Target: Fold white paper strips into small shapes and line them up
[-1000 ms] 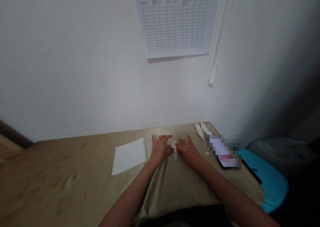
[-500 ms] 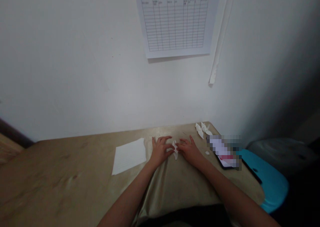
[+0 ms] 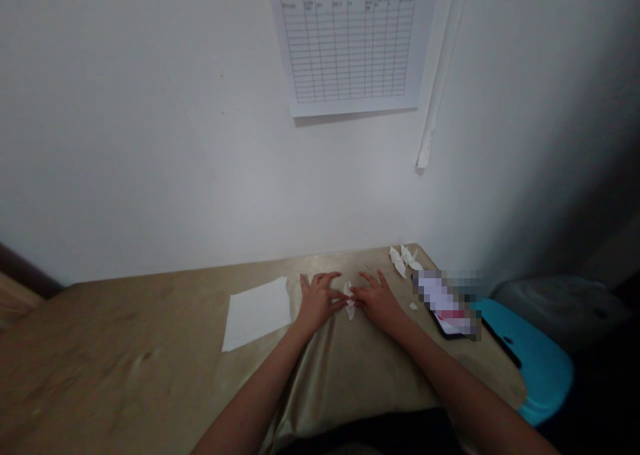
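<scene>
Between my hands is a small piece of folded white paper (image 3: pixel 351 311), long and pointed at its far end. My left hand (image 3: pixel 318 304) pinches it from the left with thumb and forefinger, the other fingers spread. From the opposite side, my right hand (image 3: pixel 379 304) grips it with its fingertips, its remaining fingers raised. The fingers cover the middle of the folds. Two folded white paper figures, like cranes (image 3: pixel 399 263), lie at the far right corner of the table. Left of my left hand is a stack of white paper sheets (image 3: pixel 257 313).
A phone (image 3: pixel 444 308), partly blurred out, lies on the brown-covered table (image 3: pixel 125 348) to the right, with a paper scrap (image 3: pixel 413 306) near it. A turquoise chair (image 3: pixel 543 361) stands beyond the right edge. On the white wall hangs a printed chart (image 3: pixel 350 55).
The fingers of both hands have shifted slightly on the folded paper, and the right fingers now sit closer to the left ones. The view has moved a little.
</scene>
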A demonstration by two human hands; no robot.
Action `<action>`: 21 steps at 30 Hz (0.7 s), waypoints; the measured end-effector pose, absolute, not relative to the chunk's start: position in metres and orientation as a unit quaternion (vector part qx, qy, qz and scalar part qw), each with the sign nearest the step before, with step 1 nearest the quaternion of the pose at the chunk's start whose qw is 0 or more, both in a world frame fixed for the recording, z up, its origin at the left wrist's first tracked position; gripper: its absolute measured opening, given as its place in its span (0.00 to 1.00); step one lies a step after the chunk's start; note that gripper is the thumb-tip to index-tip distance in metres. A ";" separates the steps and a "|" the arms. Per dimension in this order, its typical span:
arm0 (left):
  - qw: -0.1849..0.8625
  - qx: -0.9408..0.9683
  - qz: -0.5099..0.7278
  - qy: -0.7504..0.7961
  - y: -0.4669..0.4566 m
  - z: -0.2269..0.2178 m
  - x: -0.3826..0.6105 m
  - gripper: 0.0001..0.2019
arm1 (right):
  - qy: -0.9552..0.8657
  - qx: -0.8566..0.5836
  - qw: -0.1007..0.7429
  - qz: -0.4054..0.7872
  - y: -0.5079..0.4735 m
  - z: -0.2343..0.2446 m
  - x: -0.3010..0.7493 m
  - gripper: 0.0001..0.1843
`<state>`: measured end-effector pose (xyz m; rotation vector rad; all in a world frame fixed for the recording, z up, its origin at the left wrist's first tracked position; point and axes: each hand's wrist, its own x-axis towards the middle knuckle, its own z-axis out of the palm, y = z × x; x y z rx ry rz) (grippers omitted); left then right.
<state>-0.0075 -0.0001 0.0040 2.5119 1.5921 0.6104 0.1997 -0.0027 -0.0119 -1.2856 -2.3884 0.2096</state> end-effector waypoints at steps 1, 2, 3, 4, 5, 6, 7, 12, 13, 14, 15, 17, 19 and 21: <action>0.052 0.825 0.201 0.526 0.000 0.004 -0.007 0.07 | -0.858 -0.465 0.205 0.076 -0.003 -0.010 0.200 0.13; 0.052 0.823 0.202 0.528 -0.001 0.004 -0.007 0.07 | -0.856 -0.469 0.202 0.076 -0.003 -0.009 0.199 0.13; 0.051 0.821 0.203 0.531 -0.001 0.005 -0.006 0.06 | -0.854 -0.475 0.200 0.077 -0.003 -0.008 0.199 0.13; 0.050 0.820 0.204 0.533 -0.002 0.005 -0.006 0.06 | -0.851 -0.481 0.199 0.077 -0.003 -0.007 0.199 0.13; 0.048 0.818 0.205 0.535 -0.002 0.005 -0.006 0.06 | -0.847 -0.487 0.199 0.077 -0.002 -0.006 0.199 0.13; 0.046 0.817 0.207 0.536 -0.003 0.005 -0.006 0.06 | -0.844 -0.492 0.199 0.078 -0.002 -0.005 0.199 0.13; 0.044 0.816 0.209 0.537 -0.003 0.005 -0.006 0.06 | -0.841 -0.497 0.198 0.079 -0.002 -0.005 0.198 0.13; 0.046 0.810 0.225 0.540 -0.004 0.002 -0.007 0.05 | -0.834 -0.506 0.200 0.091 0.000 -0.006 0.199 0.15; 0.048 0.807 0.229 0.542 -0.004 0.001 -0.007 0.04 | -0.833 -0.507 0.201 0.095 0.001 -0.007 0.199 0.15; 0.051 0.805 0.232 0.544 -0.003 0.000 -0.007 0.04 | -0.832 -0.506 0.203 0.100 0.001 -0.007 0.199 0.14; 0.054 0.803 0.234 0.545 -0.003 0.000 -0.008 0.03 | -0.831 -0.507 0.205 0.103 0.002 -0.008 0.200 0.14; 0.061 0.802 0.234 0.546 -0.002 -0.002 -0.008 0.03 | -0.828 -0.508 0.211 0.110 0.003 -0.009 0.201 0.13; 0.069 0.801 0.233 0.547 -0.001 -0.003 -0.009 0.04 | -0.827 -0.505 0.216 0.116 0.003 -0.011 0.202 0.13; 0.076 0.799 0.232 0.549 0.000 -0.004 -0.009 0.04 | -0.827 -0.502 0.222 0.123 0.002 -0.012 0.203 0.14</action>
